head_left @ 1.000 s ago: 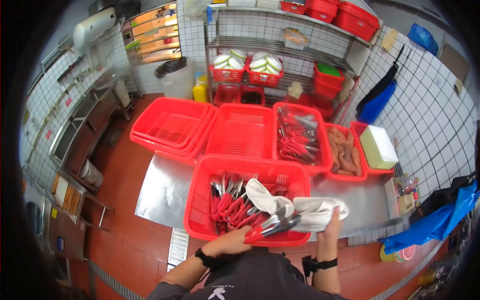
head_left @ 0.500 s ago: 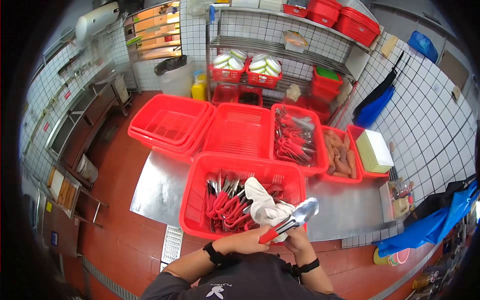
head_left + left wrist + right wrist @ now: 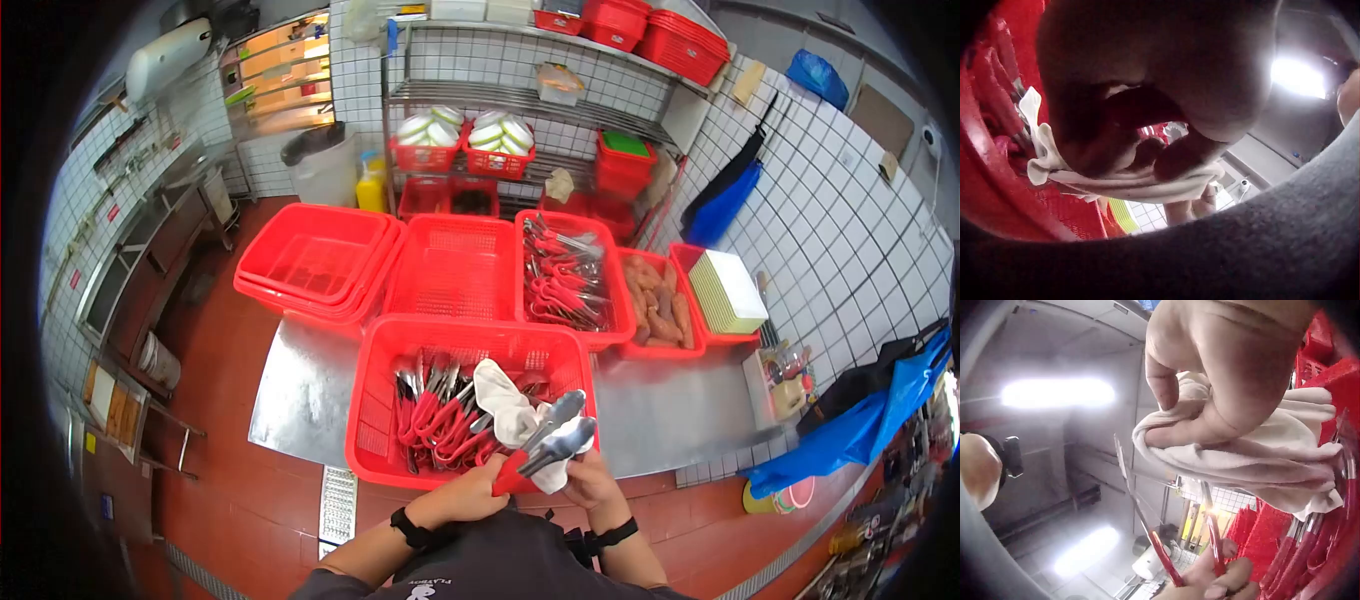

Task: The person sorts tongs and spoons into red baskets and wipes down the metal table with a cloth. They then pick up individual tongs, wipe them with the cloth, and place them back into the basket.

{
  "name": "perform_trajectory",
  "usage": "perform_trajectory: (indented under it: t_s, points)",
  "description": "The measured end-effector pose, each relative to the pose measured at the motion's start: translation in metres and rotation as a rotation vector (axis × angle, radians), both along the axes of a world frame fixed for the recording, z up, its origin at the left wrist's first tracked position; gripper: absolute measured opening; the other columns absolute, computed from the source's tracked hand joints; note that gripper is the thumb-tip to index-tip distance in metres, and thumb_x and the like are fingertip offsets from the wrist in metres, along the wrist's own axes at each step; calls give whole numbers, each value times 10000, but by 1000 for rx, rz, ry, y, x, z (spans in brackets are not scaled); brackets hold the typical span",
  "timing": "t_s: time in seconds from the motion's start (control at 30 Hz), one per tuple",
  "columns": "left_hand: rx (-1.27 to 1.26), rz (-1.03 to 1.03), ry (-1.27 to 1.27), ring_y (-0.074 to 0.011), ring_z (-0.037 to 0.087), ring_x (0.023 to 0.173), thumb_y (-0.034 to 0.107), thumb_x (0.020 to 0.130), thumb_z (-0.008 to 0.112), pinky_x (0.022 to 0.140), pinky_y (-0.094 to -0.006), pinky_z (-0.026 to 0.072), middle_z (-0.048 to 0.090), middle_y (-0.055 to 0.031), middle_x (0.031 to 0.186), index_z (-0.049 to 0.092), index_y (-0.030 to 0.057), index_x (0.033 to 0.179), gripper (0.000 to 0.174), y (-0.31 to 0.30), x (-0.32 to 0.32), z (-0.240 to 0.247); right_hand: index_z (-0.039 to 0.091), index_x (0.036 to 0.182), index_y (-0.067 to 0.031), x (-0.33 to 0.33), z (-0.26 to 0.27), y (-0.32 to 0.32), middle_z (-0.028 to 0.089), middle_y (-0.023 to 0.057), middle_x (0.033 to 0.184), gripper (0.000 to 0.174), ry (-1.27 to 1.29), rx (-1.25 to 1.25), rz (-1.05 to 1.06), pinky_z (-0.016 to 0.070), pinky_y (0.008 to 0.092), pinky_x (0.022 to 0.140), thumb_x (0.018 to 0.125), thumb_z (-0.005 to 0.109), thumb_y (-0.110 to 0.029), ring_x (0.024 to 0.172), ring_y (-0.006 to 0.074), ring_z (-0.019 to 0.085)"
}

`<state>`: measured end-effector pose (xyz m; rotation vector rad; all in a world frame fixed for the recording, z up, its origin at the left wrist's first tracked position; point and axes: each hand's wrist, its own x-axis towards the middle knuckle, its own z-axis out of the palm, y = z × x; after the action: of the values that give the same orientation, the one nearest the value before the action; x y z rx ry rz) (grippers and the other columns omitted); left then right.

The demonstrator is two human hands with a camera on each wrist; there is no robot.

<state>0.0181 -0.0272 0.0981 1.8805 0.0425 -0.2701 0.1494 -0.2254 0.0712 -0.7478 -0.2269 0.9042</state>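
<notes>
My left hand (image 3: pixel 462 498) grips a pair of red-handled metal tongs (image 3: pixel 513 470) by the handles, above the near rim of a red basket (image 3: pixel 372 400). The tongs point up and to the right, and their two metal arms stand apart in the right wrist view. A white cloth (image 3: pixel 502 398) drapes over the basket's contents and passes behind the tongs. Its near end is bunched in my right hand (image 3: pixel 1222 381), thumb and fingers pressed into the folds. Several more red-handled tongs (image 3: pixel 437 415) lie heaped in the basket under the cloth.
Behind stand stacked red baskets (image 3: pixel 262 290), a bare red basket (image 3: pixel 450 270), and one holding more tongs (image 3: pixel 570 290). Further right are a basket of brown elongated pieces (image 3: pixel 655 305) and a stack of pale square items (image 3: pixel 730 290). All rest on a steel table (image 3: pixel 300 385).
My right hand has come in from the right with the cloth, uncovering the ends of the tongs. The tongs have tilted upward and their arms have spread apart.
</notes>
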Motion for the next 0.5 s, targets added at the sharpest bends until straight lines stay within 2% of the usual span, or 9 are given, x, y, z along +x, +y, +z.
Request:
perform_trajectory:
  t_s: [0.03, 0.07, 0.1, 0.17, 0.2, 0.3, 0.37, 0.4, 0.5]
  points:
    - [20, -31, 46, -389, 641, 914, 129, 845, 577, 810, -437, 484, 610, -249, 951, 367, -34, 1291, 520, -1, 2, 4, 344, 1467, -38, 1, -8, 3, 547, 110, 1336, 750, -18, -69, 48, 485, 431, 1014, 795, 675, -27, 1217, 273, 568]
    - [18, -15, 42, -389, 641, 914, 129, 845, 577, 810, -437, 484, 610, -249, 951, 367, -34, 1291, 520, -3, 3, 6, 409, 1413, -52, 6, -25, 4, 570, 79, 1270, 610, -101, -134, 39, 501, 404, 986, 848, 634, -6, 1161, 236, 592]
    - [14, -42, 5, -404, 636, 942, 118, 837, 570, 833, -443, 482, 610, -265, 969, 354, -48, 1295, 533, -5, 5, 7, 409, 1413, -52, 8, -27, 7, 570, 79, 1270, 610, -105, -136, 53, 501, 404, 986, 848, 634, -6, 1161, 236, 592]
    - [12, -64, -35, -419, 630, 970, 107, 829, 563, 855, -448, 479, 609, -282, 987, 342, -62, 1300, 547, -6, 5, 8, 474, 1332, -61, 8, -31, 13, 584, 65, 1211, 462, -149, -347, -165, 515, 382, 955, 889, 564, 37, 1109, 206, 605]
    - [13, -57, -37, -429, 630, 948, 111, 824, 563, 833, -453, 479, 609, -284, 961, 350, -63, 1253, 510, -6, 5, 7, 504, 1279, -60, 7, -34, 19, 590, 65, 1183, 381, -234, -322, -267, 524, 367, 925, 916, 516, 53, 1071, 197, 612]
    - [12, -51, -37, -449, 630, 904, 119, 813, 563, 788, -464, 480, 611, -290, 911, 367, -66, 1159, 439, -5, 5, 2, 509, 1265, -37, 16, -31, 16, 602, 74, 1157, 363, -369, -376, -317, 525, 336, 893, 913, 546, 45, 1025, 199, 622]
    - [87, -74, 7, -441, 632, 905, 126, 815, 569, 785, -460, 481, 614, -287, 922, 373, -52, 1162, 437, -4, 4, -3, 513, 1254, -23, 21, -29, 17, 615, 87, 1126, 350, -346, -515, -540, 528, 339, 876, 912, 553, 44, 1003, 203, 626]
    - [88, -78, 9, -441, 632, 905, 126, 815, 569, 785, -460, 481, 614, -287, 922, 373, -52, 1162, 437, -4, 2, 0, 590, 1150, -43, 17, -2, 28, 610, 12, 940, 270, -337, -325, -637, 510, 281, 720, 895, 613, 40, 844, 124, 601]
    - [104, -80, 85, -430, 637, 895, 132, 824, 574, 769, -460, 480, 615, -276, 913, 392, -34, 1149, 408, -3, 1, 8, 582, 1187, -36, 33, -2, 23, 617, 9, 942, 296, -355, -315, -551, 502, 274, 691, 906, 588, 58, 818, 114, 597]
